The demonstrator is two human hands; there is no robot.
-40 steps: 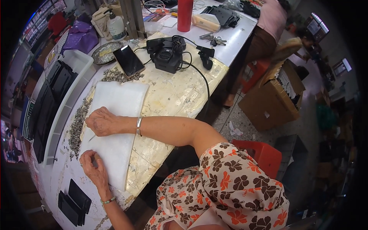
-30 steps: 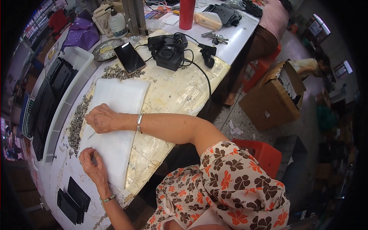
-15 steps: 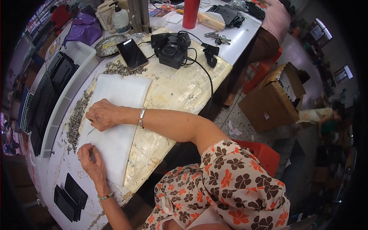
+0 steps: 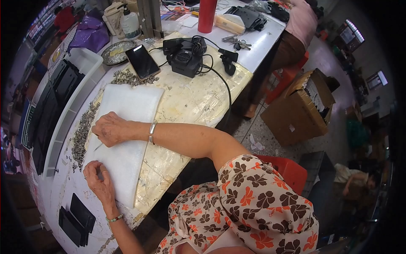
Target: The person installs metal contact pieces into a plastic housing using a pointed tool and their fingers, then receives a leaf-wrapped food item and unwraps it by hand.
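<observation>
A white foam pad (image 4: pixel 127 127) lies on the worn yellowish table top (image 4: pixel 190 101). My right hand (image 4: pixel 109 129), with a metal bracelet on its wrist, rests on the pad's left edge and grips a thin metal tool (image 4: pixel 98 147) that points down and left. My left hand (image 4: pixel 96 178) lies at the pad's near left corner. Its thumb and forefinger are pinched together on the foam, and what they pinch is too small to see. A strip of small grey metal parts (image 4: pixel 82 131) runs along the pad's left side, close to both hands.
A white tray (image 4: pixel 69 112) holding black flat parts runs along the left. Beyond the pad are a phone (image 4: pixel 142 62), a black device with cables (image 4: pixel 186 59), a metal dish (image 4: pixel 115 51), a red bottle (image 4: pixel 207 16) and keys (image 4: pixel 237 41). A cardboard box (image 4: pixel 300 110) and a red stool (image 4: pixel 287 169) stand on the floor.
Both hands stay in nearly the same spots on the pad. The view has shifted slightly, and a person in the background on the right has moved.
</observation>
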